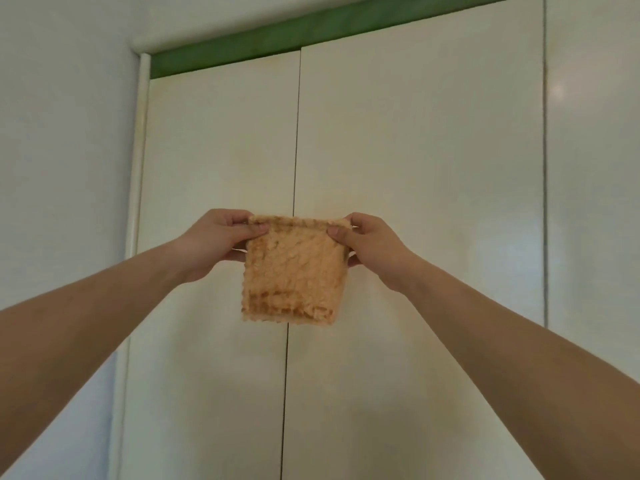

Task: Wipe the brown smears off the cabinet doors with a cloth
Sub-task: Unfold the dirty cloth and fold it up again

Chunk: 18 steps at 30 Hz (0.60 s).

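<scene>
Both the left hand (221, 239) and right hand (369, 245) pinch the cloth (294, 271) by its top corners before the cabinet doors (415, 168), so probably refolding, then pressing it on.

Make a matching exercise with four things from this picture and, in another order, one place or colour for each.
Things:
1. left hand
2. right hand
3. orange cloth
4. green strip

Descriptions:
A. runs above the cabinet doors
B. pinches the cloth's upper right corner
C. hangs in front of the gap between two doors
D. pinches the cloth's upper left corner

Pairs: 1-D, 2-B, 3-C, 4-A
</scene>
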Tool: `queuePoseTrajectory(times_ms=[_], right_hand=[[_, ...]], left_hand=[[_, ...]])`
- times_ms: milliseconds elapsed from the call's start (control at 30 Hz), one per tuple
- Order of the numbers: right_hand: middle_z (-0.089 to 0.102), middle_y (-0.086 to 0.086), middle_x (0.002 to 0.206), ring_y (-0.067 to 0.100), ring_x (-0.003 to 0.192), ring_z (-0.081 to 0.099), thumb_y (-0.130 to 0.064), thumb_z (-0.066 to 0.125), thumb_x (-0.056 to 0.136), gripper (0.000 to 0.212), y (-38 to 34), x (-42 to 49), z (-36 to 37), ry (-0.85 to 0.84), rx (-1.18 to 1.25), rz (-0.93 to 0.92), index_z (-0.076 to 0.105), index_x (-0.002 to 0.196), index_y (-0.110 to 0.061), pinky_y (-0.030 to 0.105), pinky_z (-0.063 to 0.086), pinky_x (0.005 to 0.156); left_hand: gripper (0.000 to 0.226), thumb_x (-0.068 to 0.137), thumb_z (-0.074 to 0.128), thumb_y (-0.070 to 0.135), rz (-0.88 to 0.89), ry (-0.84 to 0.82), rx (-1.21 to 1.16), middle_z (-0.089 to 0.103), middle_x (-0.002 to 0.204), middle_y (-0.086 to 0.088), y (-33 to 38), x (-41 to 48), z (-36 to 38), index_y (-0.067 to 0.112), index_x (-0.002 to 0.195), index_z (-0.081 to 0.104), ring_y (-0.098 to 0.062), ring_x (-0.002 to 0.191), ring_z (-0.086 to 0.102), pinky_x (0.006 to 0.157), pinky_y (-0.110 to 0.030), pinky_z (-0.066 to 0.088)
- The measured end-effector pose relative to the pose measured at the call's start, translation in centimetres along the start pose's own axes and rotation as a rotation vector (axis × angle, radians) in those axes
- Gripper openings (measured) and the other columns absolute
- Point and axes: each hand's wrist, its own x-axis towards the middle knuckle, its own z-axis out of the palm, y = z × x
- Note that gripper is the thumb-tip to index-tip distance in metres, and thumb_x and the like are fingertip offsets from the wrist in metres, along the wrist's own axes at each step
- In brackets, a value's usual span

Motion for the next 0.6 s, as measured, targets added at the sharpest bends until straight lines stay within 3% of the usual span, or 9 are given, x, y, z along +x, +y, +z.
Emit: queuePoseTrajectory(times_ms=[100, 167, 233, 400, 600], right_hand=[[0.068, 0.007, 0.101, 0.02, 0.087, 0.066, -0.026, 0.057, 0.103, 0.019, 0.4, 0.1, 0.7, 0.026, 0.098, 0.041, 0.061, 0.105, -0.007, 0.037, 0.058, 0.075], [0.068, 0.006, 0.112, 0.021, 0.097, 0.067, -0.032, 0.052, 0.105, 0.028, 0.2, -0.1, 1.4, 0.002, 0.217, 0.109, 0.058, 0.118, -0.007, 0.042, 0.058, 0.086], [0.067, 0.005, 0.116, 0.02, 0.1, 0.066, -0.034, 0.05, 0.106, 0.031, 0.2, -0.3, 2.0, 0.008, 0.282, 0.133, 0.056, 0.123, -0.009, 0.04, 0.057, 0.084], [0.065, 0.003, 0.1, 0.017, 0.083, 0.063, -0.032, 0.052, 0.105, 0.019, -0.3, -1.2, 3.7, 0.027, 0.385, 0.084, 0.055, 0.109, -0.014, 0.032, 0.051, 0.065], [0.068, 0.007, 0.109, 0.02, 0.092, 0.068, -0.03, 0.058, 0.102, 0.03, -2.7, -3.0, 7.9, -0.073, 0.533, 0.105, 0.054, 0.121, -0.008, 0.04, 0.057, 0.08]], left_hand=[[0.035, 0.092, 0.071, 0.025, -0.022, 0.084, 0.008, 0.067, 0.089, -0.006, 0.9, -0.9, 0.9, -0.004, 0.112, 0.067, -0.015, 0.07, 0.063, 0.06, -0.023, 0.055], [0.032, 0.092, 0.071, 0.027, -0.019, 0.117, 0.024, 0.066, 0.084, -0.002, 1.8, -1.5, 1.2, 0.001, 0.11, 0.069, -0.016, 0.07, 0.06, 0.06, -0.022, 0.053], [0.026, 0.093, 0.07, 0.026, -0.011, 0.136, 0.036, 0.066, 0.077, 0.003, 2.8, -2.4, 1.2, 0.007, 0.109, 0.07, -0.014, 0.068, 0.061, 0.061, -0.023, 0.053], [0.024, 0.094, 0.069, 0.024, -0.016, 0.185, 0.098, 0.064, 0.077, 0.002, 4.7, -4.8, 0.2, 0.005, 0.108, 0.069, -0.012, 0.063, 0.059, 0.059, -0.024, 0.051], [0.011, 0.094, 0.069, 0.022, -0.013, 0.309, 0.117, 0.065, 0.074, 0.002, 6.3, -8.9, -2.7, 0.012, 0.097, 0.071, -0.009, 0.057, 0.059, 0.05, -0.021, 0.048]])
